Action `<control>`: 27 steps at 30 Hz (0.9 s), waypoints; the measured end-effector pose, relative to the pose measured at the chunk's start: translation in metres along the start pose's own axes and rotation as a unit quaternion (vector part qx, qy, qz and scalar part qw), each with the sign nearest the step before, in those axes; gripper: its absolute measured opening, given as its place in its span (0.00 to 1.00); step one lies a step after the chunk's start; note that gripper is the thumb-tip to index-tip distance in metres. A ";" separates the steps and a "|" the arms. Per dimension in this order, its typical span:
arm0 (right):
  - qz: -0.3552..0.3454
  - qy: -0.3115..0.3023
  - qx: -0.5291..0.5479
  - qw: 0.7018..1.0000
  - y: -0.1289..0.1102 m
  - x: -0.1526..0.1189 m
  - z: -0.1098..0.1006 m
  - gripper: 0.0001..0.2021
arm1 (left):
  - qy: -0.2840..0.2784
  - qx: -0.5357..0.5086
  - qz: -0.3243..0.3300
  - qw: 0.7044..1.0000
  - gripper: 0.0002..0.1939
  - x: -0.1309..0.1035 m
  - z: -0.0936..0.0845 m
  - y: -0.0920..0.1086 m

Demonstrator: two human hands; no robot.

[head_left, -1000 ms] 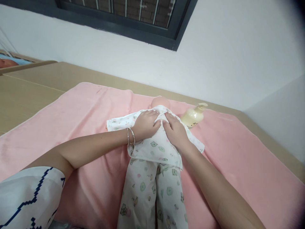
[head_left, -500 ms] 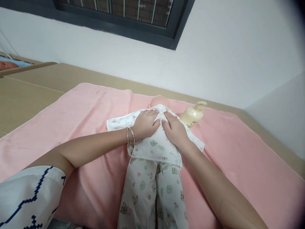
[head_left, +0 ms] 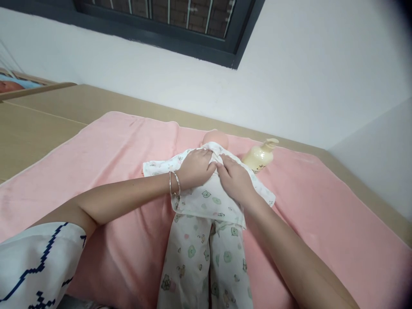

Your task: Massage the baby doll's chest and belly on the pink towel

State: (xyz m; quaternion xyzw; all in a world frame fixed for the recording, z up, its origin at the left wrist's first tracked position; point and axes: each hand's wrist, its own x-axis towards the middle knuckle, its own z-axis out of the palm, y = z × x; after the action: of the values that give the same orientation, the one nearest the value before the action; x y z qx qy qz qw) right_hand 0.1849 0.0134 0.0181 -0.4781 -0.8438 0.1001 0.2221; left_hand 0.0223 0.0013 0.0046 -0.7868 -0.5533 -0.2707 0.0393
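A baby doll, its bald head at the far end, lies stretched out in a white printed shirt and matching trousers. My left hand, with bangles at its wrist, rests on the upper chest with curled fingers gathering the shirt cloth. Close beside it, my right hand pinches the same shirt near the collar between thumb and fingers. The two thumbs nearly meet over the middle of the chest. The doll's face is not visible, and the fingertips are partly hidden in the folds.
A pale yellow pump bottle stands right of the doll's shoulder. Under everything spreads a pink blanket on a wooden surface. Behind is a white wall with a dark-framed window. At far left a tray-like wooden edge shows.
The fingers of both hands have curled in and bunched the shirt near the collar, where they lay flatter before. The doll and bottle stay in place.
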 end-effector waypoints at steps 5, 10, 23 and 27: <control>-0.055 -0.004 0.052 0.997 0.022 0.018 0.001 0.18 | 0.031 0.051 0.055 0.997 0.19 -0.014 0.003 0.011; -0.043 0.011 0.019 0.999 0.014 0.013 0.000 0.18 | 0.007 0.008 0.024 1.000 0.19 -0.006 0.000 0.004; -0.028 0.011 0.056 0.998 0.019 0.014 0.004 0.24 | 0.011 0.025 0.030 0.999 0.21 -0.007 0.000 0.005; -0.045 0.008 0.042 0.998 0.021 0.017 0.003 0.21 | 0.013 0.042 0.041 0.998 0.23 -0.010 0.001 0.007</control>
State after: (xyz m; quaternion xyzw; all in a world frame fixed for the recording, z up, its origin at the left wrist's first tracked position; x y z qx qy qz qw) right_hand 0.1922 0.0388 0.0123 -0.4304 -0.8580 0.1215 0.2527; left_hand 0.0269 -0.0096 0.0007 -0.8031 -0.5307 -0.2553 0.0904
